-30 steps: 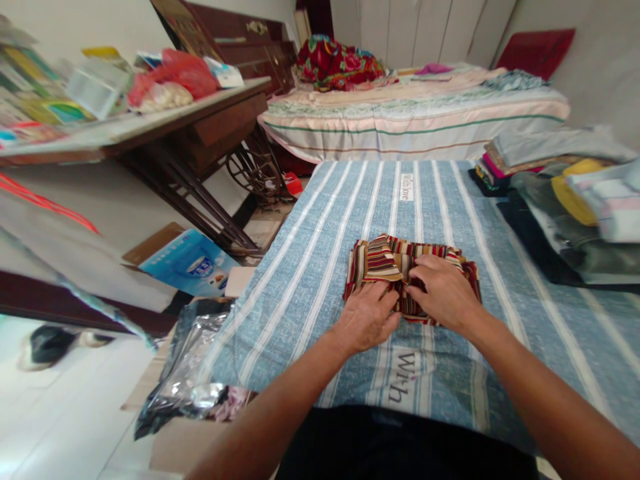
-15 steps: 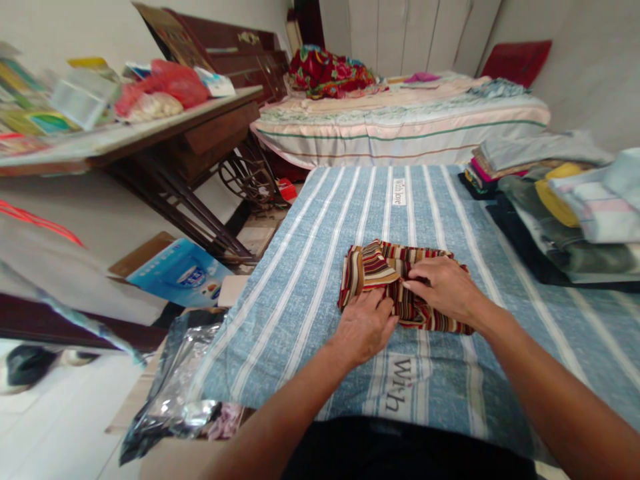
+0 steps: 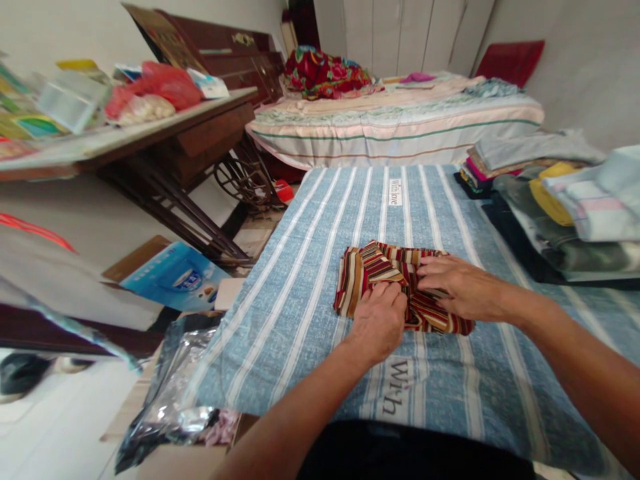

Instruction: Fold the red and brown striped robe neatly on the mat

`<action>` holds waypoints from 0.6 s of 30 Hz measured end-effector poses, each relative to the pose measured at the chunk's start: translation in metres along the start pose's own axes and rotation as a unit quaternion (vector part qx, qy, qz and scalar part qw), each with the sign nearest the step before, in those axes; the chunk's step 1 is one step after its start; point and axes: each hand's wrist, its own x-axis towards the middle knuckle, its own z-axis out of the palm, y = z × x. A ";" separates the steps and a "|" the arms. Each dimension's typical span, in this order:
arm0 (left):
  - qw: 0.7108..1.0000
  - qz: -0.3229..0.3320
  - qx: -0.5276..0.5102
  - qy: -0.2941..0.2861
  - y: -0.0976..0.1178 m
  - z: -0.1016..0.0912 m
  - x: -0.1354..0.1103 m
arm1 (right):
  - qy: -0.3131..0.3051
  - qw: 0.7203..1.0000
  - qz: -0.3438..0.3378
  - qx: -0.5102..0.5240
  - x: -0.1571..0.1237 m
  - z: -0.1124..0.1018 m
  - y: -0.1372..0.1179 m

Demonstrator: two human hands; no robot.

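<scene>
A folded garment (image 3: 373,267) with brown, red, cream and black stripes lies on the blue-and-white striped sheet (image 3: 300,293). My left hand (image 3: 381,321) is at its near edge, fingers curled closed on the fabric near the middle. On the garment's right half rests my right hand (image 3: 457,287), its fingers stretched out and apart, the thumb away from them. Part of the cloth is hidden beneath both hands. A loose flap with slanting stripes lies across the top of the bundle.
Folded clothes (image 3: 550,213) are piled on the right. To the left stands a sewing-machine table (image 3: 210,123) holding bags and boxes. Below it are a blue carton (image 3: 175,275) and a crinkled plastic bag (image 3: 175,393). A bed (image 3: 390,133) is beyond.
My right hand has shifted slightly right and its fingers have spread from a pinch on the fabric. My left hand has moved a little further onto the garment and curled more.
</scene>
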 end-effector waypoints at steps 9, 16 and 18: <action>1.000 -0.025 -0.003 0.005 -0.001 0.003 -0.002 | -0.134 0.990 -0.023 -0.046 -0.010 -0.005 -0.004; 0.999 -0.030 -0.024 0.017 -0.004 0.008 -0.005 | -0.171 0.985 -0.033 0.012 0.011 -0.011 -0.002; 0.999 -0.033 -0.029 0.017 -0.004 0.009 -0.005 | -0.164 0.986 -0.022 -0.027 0.017 -0.009 -0.002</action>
